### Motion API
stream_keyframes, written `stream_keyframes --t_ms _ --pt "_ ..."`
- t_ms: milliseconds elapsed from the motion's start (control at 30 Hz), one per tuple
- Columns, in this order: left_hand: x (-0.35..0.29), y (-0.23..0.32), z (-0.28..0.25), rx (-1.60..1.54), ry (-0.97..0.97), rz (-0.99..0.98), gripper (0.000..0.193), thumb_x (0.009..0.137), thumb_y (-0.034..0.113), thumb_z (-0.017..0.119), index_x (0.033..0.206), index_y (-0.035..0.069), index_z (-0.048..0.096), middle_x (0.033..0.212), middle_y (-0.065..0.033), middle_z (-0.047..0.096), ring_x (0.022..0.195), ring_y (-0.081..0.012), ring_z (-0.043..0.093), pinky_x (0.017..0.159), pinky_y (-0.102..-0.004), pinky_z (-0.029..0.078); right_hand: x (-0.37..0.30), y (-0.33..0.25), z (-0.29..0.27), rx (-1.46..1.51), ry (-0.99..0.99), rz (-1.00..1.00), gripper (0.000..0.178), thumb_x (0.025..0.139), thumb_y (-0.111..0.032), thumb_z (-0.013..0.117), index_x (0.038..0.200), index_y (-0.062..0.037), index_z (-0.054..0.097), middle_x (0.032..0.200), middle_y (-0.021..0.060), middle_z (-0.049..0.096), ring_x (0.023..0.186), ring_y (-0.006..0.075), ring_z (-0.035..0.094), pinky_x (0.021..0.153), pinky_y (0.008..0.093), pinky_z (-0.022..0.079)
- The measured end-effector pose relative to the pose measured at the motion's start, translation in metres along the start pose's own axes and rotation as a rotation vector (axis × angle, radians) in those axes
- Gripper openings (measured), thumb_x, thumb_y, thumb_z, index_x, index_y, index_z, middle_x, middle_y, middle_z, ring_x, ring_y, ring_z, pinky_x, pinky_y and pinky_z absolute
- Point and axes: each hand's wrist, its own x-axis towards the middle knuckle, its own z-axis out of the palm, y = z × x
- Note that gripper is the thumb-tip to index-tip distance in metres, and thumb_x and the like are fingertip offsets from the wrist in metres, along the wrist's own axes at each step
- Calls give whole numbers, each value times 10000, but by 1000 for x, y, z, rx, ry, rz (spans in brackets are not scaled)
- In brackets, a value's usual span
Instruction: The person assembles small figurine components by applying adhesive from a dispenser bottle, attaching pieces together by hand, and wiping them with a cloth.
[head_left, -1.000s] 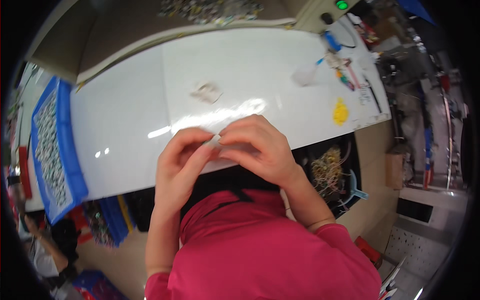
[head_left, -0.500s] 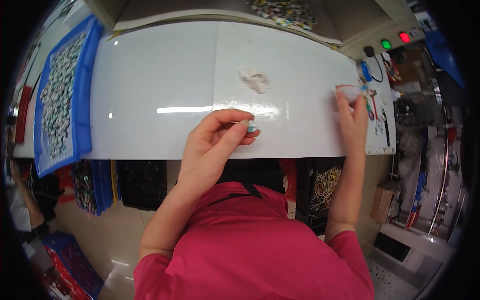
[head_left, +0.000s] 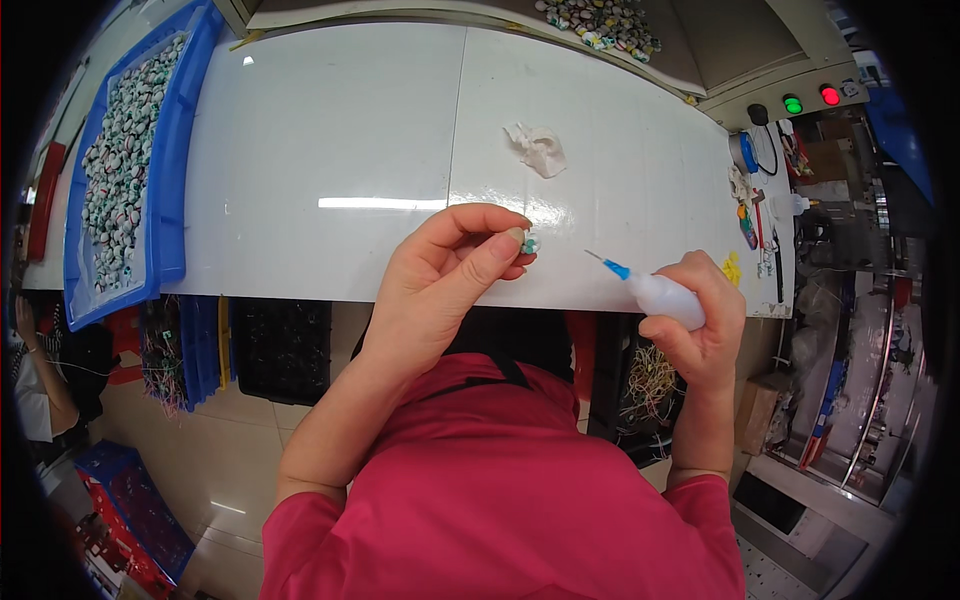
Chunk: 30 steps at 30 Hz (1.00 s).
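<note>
Between the thumb and fingers of my left hand (head_left: 450,262) is a small round white-and-green part (head_left: 531,243), held above the front of the white table (head_left: 320,130); its exact kind is hard to make out. My right hand (head_left: 705,315) grips a white squeeze bottle (head_left: 668,300) with a blue needle tip (head_left: 615,268). The needle points up and left toward the small part, with a gap between them. Beyond my hands, a crumpled white tissue (head_left: 537,150) lies on the tabletop.
At the left stands a blue tray (head_left: 170,170) full of small round parts. A metal housing (head_left: 720,60) with green and red lights rises at the back, more parts inside. Tools and a blue roll (head_left: 745,152) lie along the right edge. Bins with wires hang below the table.
My right hand has come from the table's right side toward me, and the bottle in it now shows its needle tip pointing left. My left hand still pinches the small part.
</note>
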Motion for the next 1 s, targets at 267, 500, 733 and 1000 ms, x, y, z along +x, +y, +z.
stream_keyframes --t_ms 267,500,733,1000 --pt "0 -2 0 -3 -21 12 183 915 71 560 1087 8 563 1086 -76 579 970 -138 579 838 -272 502 12 -3 6 -115 -54 -66 395 643 -366 802 782 -50 609 657 67 567 579 240 496 536 325 387" --pt "1 -1 0 -10 -29 14 227 915 105 579 1107 -12 554 1034 -65 602 948 -116 580 873 -259 477 15 -4 7 -130 -77 -67 378 636 -348 806 773 -55 610 648 63 561 572 243 495 534 330 381" --pt "0 -1 0 -5 -41 16 224 917 99 573 1110 -12 552 1048 -68 598 960 -118 577 879 -265 478 15 -4 7 -146 -87 -68 371 633 -337 809 769 -55 610 646 63 561 569 244 493 535 330 377" --pt "0 0 0 10 -39 19 223 918 101 570 1110 -12 551 1079 -69 585 981 -120 568 884 -271 480 16 -6 6 -155 -98 -67 366 634 -330 809 774 -54 613 652 65 568 570 244 497 537 331 378"
